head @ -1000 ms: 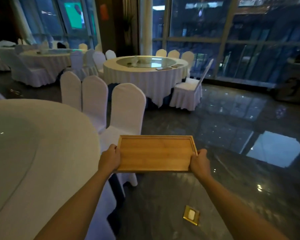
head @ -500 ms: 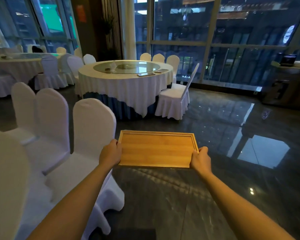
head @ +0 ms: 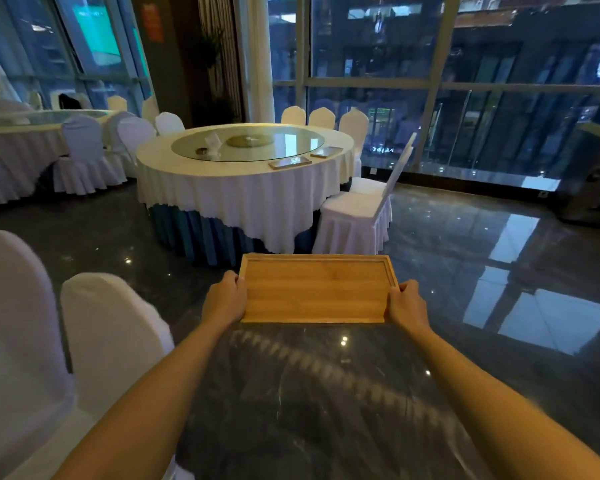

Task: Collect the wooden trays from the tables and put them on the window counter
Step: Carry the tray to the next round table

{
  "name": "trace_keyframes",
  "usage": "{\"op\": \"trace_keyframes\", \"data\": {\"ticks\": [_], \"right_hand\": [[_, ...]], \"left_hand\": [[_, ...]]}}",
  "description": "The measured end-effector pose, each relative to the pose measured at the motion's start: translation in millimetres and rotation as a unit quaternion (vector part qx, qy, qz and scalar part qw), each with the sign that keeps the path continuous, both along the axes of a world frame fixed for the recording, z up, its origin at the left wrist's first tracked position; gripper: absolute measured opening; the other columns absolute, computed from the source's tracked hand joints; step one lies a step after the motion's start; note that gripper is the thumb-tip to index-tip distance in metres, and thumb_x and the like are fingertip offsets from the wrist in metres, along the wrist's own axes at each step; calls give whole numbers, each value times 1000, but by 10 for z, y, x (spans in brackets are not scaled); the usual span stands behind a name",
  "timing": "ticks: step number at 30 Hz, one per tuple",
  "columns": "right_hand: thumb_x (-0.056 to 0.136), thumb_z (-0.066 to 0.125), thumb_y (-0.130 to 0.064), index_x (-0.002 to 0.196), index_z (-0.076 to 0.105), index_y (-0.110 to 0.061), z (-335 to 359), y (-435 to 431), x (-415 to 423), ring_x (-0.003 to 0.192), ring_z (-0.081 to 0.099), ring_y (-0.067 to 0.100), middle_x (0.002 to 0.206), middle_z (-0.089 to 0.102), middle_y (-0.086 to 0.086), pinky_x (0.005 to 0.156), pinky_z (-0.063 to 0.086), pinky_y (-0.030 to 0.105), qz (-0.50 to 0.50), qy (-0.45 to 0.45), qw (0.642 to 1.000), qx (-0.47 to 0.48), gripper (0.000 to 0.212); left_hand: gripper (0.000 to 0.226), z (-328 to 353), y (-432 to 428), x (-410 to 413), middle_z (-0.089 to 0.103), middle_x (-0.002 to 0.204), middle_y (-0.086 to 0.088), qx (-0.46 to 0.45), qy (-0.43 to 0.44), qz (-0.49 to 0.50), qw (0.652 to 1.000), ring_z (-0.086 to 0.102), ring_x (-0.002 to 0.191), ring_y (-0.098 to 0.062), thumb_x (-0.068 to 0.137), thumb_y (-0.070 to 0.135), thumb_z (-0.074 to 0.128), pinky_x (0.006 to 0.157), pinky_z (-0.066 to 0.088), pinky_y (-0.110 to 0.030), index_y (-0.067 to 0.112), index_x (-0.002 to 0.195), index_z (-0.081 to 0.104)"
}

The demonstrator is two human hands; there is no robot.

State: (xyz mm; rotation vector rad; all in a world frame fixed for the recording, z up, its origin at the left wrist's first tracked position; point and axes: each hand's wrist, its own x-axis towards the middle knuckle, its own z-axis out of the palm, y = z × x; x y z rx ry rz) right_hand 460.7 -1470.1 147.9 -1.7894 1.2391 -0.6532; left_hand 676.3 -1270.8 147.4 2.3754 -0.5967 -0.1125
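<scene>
currently in the carry step: one wooden tray [head: 314, 289] is held level out in front, above the dark polished floor [head: 447, 271], clear of any table. left hand [head: 224, 299] is closed around the tray's left short edge, right hand [head: 407, 304] closed around the right short edge. tray looks empty. two more flat wooden trays [head: 289, 162] appear to lie on the round table [head: 243, 188] straight ahead, near its right rim. judgement: next move is either to reach that table and stack the others, or to turn right toward the dark counter [head: 593, 174] by the window; keep the tray flat and steer around the covered chair [head: 357, 209]. writing: orange sign on the pillar and round lit sign outside, both unreadable.
</scene>
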Motion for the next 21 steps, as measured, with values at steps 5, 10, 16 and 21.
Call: {"op": "trace_keyframes", "data": {"ticks": [5,10,16,21], "right_hand": [[93,32,-11,89,33,-6,-133,-1227,873,58,38,11,68,40,0,48,27,27,31,-4,1000,1,6],[95,35,-10,87,36,-8,27,-2522,1805,67,44,15,75,44,4,50,31,21,78,-30,997,-3,9],[98,35,-13,113,44,4,49,-3751,2953,104,54,40,116,52,31,84,45,43,98,-31,995,-7,25],[97,38,-19,122,44,1,-209,-4826,4139,110,53,37,120,54,24,80,39,33,87,-29,996,1,32]], "left_hand": [[35,-161,-1190,829,61,96,-15,-8,3,25,1000,57,87,-30,97,32,29,71,42,-36,7,99,53],[34,-148,-2391,1642,55,80,-7,-17,12,48,999,56,77,-26,97,34,26,70,44,-37,11,91,50],[33,-116,-3571,2719,50,67,-1,8,-18,61,998,52,68,-24,99,34,23,63,42,-35,13,87,46],[33,-351,-4590,3850,49,68,-3,14,-28,67,997,50,66,-23,99,33,24,60,39,-32,11,87,45]]}}
